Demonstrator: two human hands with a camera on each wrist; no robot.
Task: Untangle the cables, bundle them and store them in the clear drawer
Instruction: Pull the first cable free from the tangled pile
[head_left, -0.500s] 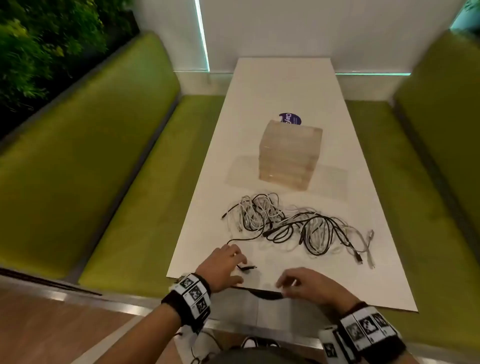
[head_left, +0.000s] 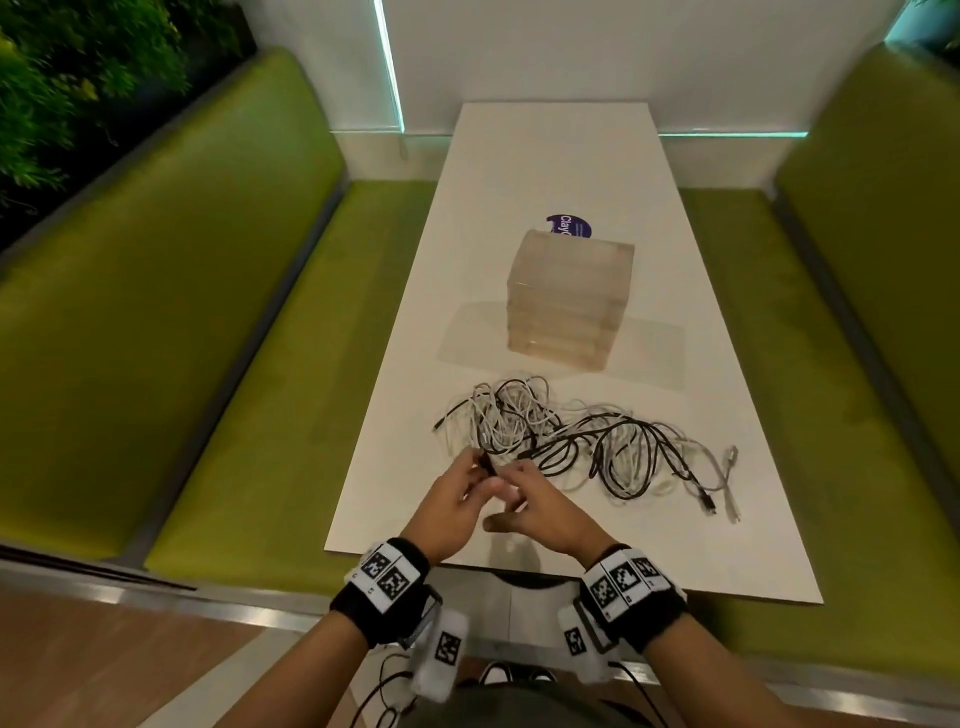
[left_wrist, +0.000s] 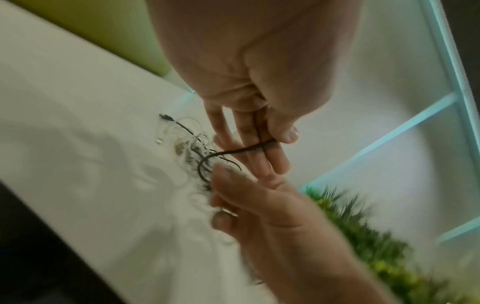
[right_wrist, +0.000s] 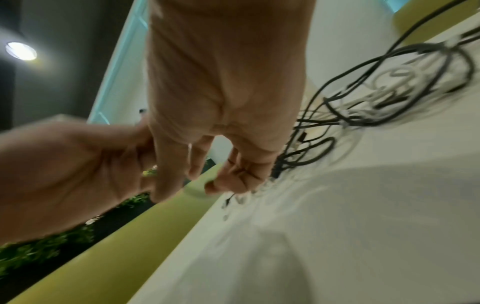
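A tangle of black and white cables (head_left: 587, 441) lies on the white table (head_left: 545, 166), in front of the clear drawer unit (head_left: 569, 299), whose drawers are all pushed in. Both hands hover together above the table's near left part, at the tangle's near edge. My left hand (head_left: 480, 470) pins the end of a black cable (left_wrist: 239, 151) under its thumb, the cable crossing its straight fingers (left_wrist: 262, 162). My right hand (head_left: 511, 483) meets it from the right, thumb and fingertips closed on the same cable just below. The right wrist view shows black loops (right_wrist: 389, 86) beside the curled right fingers (right_wrist: 233, 176).
Green padded benches (head_left: 218, 322) (head_left: 872, 291) run along both sides of the table. A purple round sticker (head_left: 569, 224) lies behind the drawer unit. A plant wall (head_left: 78, 78) rises at far left. Loose plugs (head_left: 709, 504) trail at the tangle's right.
Both hands have lifted from the table's near edge and come together at the tangle. The left hand has picked up the black cable end that lay before it.
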